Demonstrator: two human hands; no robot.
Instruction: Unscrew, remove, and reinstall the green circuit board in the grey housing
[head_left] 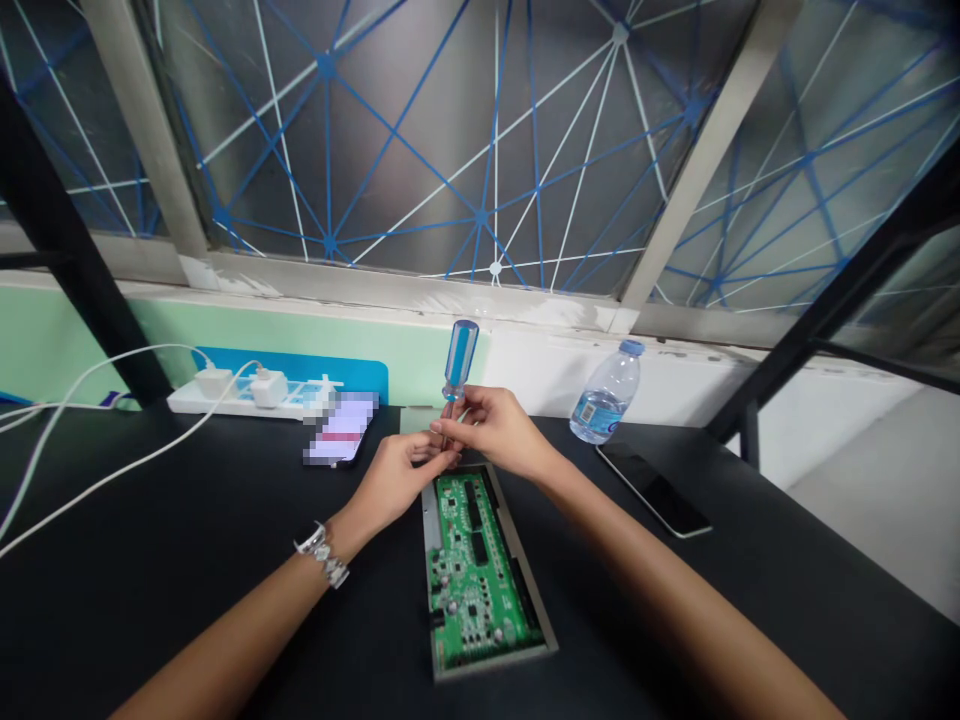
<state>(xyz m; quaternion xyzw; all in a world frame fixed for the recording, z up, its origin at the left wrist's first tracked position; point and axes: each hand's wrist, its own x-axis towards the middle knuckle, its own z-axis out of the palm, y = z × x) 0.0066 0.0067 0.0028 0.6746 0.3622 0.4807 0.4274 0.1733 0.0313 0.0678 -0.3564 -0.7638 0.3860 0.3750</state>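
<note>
A screwdriver (pixel 461 358) with a clear and blue handle stands nearly upright, handle up, over the far end of a green circuit board (pixel 480 580) in a metal frame. Around its shaft, just below the handle, the fingers of my right hand (pixel 499 430) are closed. My left hand (pixel 397 478), with a silver watch (pixel 322 553) at the wrist, pinches low by the shaft near the board's far edge. Whether those left fingers grip the shaft itself or something small at its tip is hidden.
A white power strip (pixel 247 393) with plugged-in chargers and cables lies at the back left, beside a lit phone (pixel 343 428). To the right are a water bottle (pixel 606 393) and a dark phone (pixel 654 490). A window (pixel 420 150) and wall close off the black table's (pixel 187 540) back.
</note>
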